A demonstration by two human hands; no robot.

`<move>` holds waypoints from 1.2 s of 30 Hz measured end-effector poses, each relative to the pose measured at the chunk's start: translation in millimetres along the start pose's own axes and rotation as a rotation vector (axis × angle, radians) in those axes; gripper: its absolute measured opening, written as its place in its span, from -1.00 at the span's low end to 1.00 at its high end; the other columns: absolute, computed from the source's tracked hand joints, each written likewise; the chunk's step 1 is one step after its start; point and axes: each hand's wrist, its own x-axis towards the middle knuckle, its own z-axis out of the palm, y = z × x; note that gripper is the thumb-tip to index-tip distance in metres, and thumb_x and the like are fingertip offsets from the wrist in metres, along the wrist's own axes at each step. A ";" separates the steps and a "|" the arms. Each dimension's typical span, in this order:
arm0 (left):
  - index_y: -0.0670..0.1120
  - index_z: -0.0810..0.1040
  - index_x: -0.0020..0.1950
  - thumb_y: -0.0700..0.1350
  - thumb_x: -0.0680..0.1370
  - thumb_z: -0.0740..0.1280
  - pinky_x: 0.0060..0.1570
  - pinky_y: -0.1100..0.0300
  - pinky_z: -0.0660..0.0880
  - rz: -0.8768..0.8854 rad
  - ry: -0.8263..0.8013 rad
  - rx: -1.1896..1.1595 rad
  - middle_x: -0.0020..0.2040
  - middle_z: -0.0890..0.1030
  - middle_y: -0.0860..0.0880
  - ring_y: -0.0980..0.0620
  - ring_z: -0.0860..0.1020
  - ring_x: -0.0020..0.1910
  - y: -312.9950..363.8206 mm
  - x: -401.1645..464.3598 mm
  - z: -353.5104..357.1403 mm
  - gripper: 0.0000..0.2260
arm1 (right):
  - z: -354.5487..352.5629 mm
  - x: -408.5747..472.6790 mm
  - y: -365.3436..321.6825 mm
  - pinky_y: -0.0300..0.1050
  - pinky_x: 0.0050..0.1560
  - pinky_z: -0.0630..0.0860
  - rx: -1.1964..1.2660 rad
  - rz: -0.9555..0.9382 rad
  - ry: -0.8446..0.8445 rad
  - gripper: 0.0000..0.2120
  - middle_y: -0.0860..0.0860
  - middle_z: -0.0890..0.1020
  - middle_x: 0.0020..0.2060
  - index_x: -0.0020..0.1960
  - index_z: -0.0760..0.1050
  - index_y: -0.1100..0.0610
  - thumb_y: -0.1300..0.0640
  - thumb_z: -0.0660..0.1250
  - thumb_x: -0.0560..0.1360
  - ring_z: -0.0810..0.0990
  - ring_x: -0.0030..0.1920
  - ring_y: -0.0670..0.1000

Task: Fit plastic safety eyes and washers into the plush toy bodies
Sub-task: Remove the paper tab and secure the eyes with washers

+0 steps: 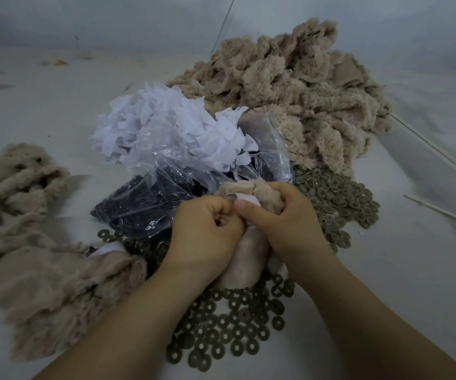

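Hands at the fitting step: left hand (207, 229) and right hand (284, 215), fingers curled, grip one plush body (248, 193) above loose washers (235, 325). Whether an eye is seated cannot be told. Next move likely calls for pressing a washer on firmly.

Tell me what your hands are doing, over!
Left hand, right hand: both gripping one plush body. Eye not visible. Washers underneath, nothing blocking.

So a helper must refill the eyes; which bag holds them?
Start at the big tan plush heap at the back. In front lies a clear plastic bag, left of both hands. Dark pieces fill it, unlike the white scraps above.
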 end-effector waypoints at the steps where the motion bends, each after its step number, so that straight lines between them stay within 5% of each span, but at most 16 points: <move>1: -0.23 0.61 -0.33 -0.26 0.49 0.42 -0.49 0.19 0.36 0.061 0.000 0.068 -0.46 0.53 -0.16 0.10 0.36 -0.51 -0.4 0.1 0.2 -0.81 | -1.5 1.3 -0.4 -0.25 -0.21 0.60 -0.050 0.003 0.009 -0.70 -0.08 0.70 -0.20 0.01 0.59 0.07 0.06 0.58 0.34 0.69 -0.17 -0.11; 5: -0.18 0.62 -0.34 -0.28 0.45 0.44 -0.40 0.18 0.43 0.181 0.024 0.212 -0.44 0.55 -0.12 -0.05 0.49 -0.40 -0.7 -0.2 1.4 -0.84 | -8.6 7.7 0.6 -0.34 -0.41 0.41 -0.263 -0.110 0.062 -0.87 -0.17 0.61 -0.45 -0.13 0.63 0.06 0.04 0.54 0.40 0.52 -0.46 -0.20; 7: -0.09 0.64 -0.33 -0.27 0.45 0.45 -0.39 0.24 0.44 0.172 0.023 0.220 -0.42 0.58 -0.04 0.01 0.52 -0.38 -0.2 -0.2 0.5 -0.84 | -10.7 8.0 0.5 -0.17 -0.49 0.39 -0.306 -0.136 0.052 -0.81 -0.07 0.60 -0.51 -0.29 0.62 0.08 0.07 0.48 0.47 0.48 -0.54 -0.09; 9: -0.08 0.63 -0.33 -0.26 0.46 0.45 -0.44 0.25 0.43 0.134 0.007 0.187 -0.43 0.58 -0.02 0.05 0.48 -0.45 0.0 -0.1 -0.7 -0.82 | -13.2 8.8 -1.9 -0.10 -0.40 0.48 -0.257 -0.064 0.052 -0.75 0.08 0.66 -0.43 -0.31 0.63 0.15 0.11 0.42 0.54 0.57 -0.42 0.09; 12: -0.12 0.62 -0.34 -0.27 0.49 0.44 -0.52 0.33 0.33 -0.016 -0.012 -0.043 -0.49 0.52 0.04 0.16 0.38 -0.51 -0.4 1.8 -1.6 -0.80 | -15.2 10.3 -3.7 0.03 -0.12 0.45 0.252 0.390 -0.038 -0.67 0.42 0.50 -0.16 -0.01 0.49 0.50 0.17 0.30 0.59 0.48 -0.17 0.30; 16: -0.05 0.68 -0.30 -0.28 0.50 0.43 -0.40 0.28 0.44 -0.122 -0.011 -0.278 -0.41 0.59 -0.04 0.06 0.46 -0.40 1.9 2.5 -2.0 -0.78 | -15.0 13.7 -2.3 0.06 -0.04 0.30 0.365 0.575 -0.171 -0.83 0.22 0.37 -0.05 0.12 0.45 0.18 0.26 0.25 0.54 0.35 -0.06 0.18; 19: -0.09 0.68 -0.29 -0.26 0.50 0.43 -0.35 0.26 0.46 -0.122 0.005 -0.306 -0.37 0.58 -0.13 0.01 0.46 -0.34 3.4 2.2 -2.4 -0.82 | -16.2 13.2 -1.9 0.07 -0.07 0.35 0.331 0.534 -0.204 -0.80 0.24 0.47 -0.10 0.10 0.53 0.40 0.31 0.26 0.53 0.43 -0.12 0.18; 21: -0.13 0.66 -0.27 -0.24 0.51 0.43 -0.31 0.19 0.49 -0.109 0.020 -0.295 -0.33 0.59 -0.23 -0.02 0.46 -0.32 3.3 3.2 -5.2 -0.85 | -18.5 12.0 -5.4 -0.02 -0.22 0.41 0.139 0.402 -0.190 -0.85 0.21 0.52 -0.28 -0.07 0.54 0.42 0.31 0.30 0.54 0.48 -0.29 0.12; 25: -0.14 0.62 -0.27 -0.27 0.51 0.40 -0.35 0.16 0.39 -0.034 0.081 -0.204 -0.45 0.49 -0.04 0.01 0.37 -0.42 1.5 8.3 -12.8 -0.84 | -43.7 18.7 -10.5 -0.13 -0.29 0.61 -0.577 -0.002 -0.098 -0.85 -0.09 0.66 -0.45 -0.26 0.61 0.01 0.18 0.50 0.44 0.61 -0.44 -0.13; 30: -0.07 0.60 -0.29 -0.25 0.50 0.42 -0.42 0.22 0.39 0.010 0.124 -0.164 -0.47 0.46 -0.02 0.02 0.34 -0.46 -2.7 11.7 -14.8 -0.82 | -65.8 20.4 -12.7 -0.33 -0.35 0.50 -0.928 0.052 -0.506 -0.80 -0.30 0.64 -0.35 -0.22 0.61 -0.10 -0.07 0.62 0.29 0.59 -0.37 -0.28; 36: -0.08 0.61 -0.28 -0.24 0.50 0.43 -0.44 0.26 0.40 0.013 0.128 -0.155 -0.48 0.46 -0.01 0.04 0.34 -0.47 -4.9 11.9 -14.1 -0.84 | -54.6 13.7 -11.5 -0.38 -0.27 0.45 -1.094 -0.065 -0.509 -0.78 -0.19 0.62 -0.29 -0.26 0.56 -0.11 0.04 0.60 0.33 0.59 -0.24 -0.21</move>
